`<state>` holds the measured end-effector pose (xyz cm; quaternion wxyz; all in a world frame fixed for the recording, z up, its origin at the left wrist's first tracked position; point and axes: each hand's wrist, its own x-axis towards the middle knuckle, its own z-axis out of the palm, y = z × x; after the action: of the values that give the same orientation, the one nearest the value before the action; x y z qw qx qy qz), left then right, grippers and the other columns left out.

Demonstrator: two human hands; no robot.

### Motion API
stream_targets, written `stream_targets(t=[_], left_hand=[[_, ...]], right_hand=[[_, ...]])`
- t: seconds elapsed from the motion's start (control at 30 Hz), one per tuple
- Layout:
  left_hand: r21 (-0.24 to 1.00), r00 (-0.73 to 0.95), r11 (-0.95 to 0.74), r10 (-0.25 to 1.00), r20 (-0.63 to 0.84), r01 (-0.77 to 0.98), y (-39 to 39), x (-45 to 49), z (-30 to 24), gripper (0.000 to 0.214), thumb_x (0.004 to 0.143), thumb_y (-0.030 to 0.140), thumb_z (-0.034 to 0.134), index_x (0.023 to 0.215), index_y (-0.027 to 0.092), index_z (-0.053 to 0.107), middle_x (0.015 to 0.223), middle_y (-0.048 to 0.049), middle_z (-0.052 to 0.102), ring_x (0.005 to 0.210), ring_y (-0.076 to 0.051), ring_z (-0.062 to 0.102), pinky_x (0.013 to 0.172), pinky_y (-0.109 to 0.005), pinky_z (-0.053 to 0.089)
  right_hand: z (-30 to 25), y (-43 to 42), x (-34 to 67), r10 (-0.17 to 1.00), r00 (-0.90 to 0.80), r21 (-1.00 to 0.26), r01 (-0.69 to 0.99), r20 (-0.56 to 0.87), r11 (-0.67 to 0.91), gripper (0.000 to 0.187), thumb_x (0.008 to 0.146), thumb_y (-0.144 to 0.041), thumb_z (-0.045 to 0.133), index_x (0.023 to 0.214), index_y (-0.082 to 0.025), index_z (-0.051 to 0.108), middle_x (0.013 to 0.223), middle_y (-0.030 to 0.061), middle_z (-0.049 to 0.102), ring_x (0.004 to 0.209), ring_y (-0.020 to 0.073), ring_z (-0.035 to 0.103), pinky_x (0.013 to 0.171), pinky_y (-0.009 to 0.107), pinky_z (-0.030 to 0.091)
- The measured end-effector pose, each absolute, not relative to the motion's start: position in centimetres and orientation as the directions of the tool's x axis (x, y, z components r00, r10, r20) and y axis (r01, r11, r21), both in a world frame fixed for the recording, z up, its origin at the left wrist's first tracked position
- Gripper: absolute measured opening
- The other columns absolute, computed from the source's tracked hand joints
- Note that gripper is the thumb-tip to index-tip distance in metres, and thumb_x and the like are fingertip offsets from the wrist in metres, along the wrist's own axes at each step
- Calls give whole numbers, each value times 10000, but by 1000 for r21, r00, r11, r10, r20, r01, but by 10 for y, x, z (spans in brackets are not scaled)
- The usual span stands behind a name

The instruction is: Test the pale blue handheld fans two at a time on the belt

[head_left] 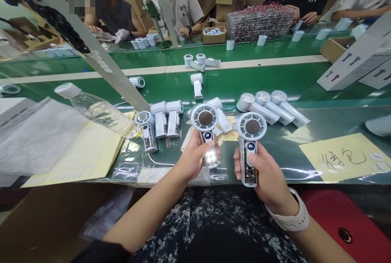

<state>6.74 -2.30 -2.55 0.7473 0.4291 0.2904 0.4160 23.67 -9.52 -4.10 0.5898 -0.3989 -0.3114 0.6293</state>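
My left hand (192, 159) grips the handle of a white handheld fan (205, 119); its round display reads 20 and a bright light glows low on the handle. In my right hand (264, 173) is a second white fan (252, 127), upright, its display reading 85 and its lower handle showing a circuit board. Both fans are held side by side just above the near edge of the green bench (332, 120). A white watch band circles my right wrist.
Several white fans lie in groups on the bench (166, 122) (273, 108). A clear water bottle (97, 110) lies at the left on yellow paper (82, 153). A yellow handwritten note (342, 157) lies at the right. Other people sit across the conveyor, among cardboard boxes (214, 34).
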Motion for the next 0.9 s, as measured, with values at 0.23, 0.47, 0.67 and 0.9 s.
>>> stream_targets(t=[0.23,0.47,0.67,0.9], left_hand=[[916,552,220,834,1,-335,-25,63,-24,377,826,354,690,1104,219,474,868,8,553,664,-158,591,684,-384,527],[916,530,273,844,-82,-292,-23,63,-29,378,824,401,710,1071,212,495,972,-22,547,729,-160,584,802,-465,549],[910,540,284,838,-82,-303,-22,63,-29,381,808,409,733,1032,204,501,931,-5,553,737,-154,587,838,-462,548],[898,536,293,841,-79,-328,-21,63,-27,354,817,370,720,1041,193,510,913,-6,586,709,-144,608,791,-406,570]], right_hand=[[-40,-95,244,997,-38,-899,-432,-67,-77,195,936,-414,619,1007,-232,632,910,17,638,613,113,585,526,246,512],[-40,-88,246,994,-63,-891,-442,-87,-106,255,902,-432,652,1038,-217,629,830,17,658,653,142,603,596,270,523],[-38,-87,243,988,-8,-897,-419,-152,-141,267,859,-444,680,961,-203,626,813,22,662,596,139,583,529,279,505],[-35,-86,244,983,2,-886,-433,-182,-164,274,843,-456,693,926,-203,628,757,21,658,556,136,577,501,280,502]])
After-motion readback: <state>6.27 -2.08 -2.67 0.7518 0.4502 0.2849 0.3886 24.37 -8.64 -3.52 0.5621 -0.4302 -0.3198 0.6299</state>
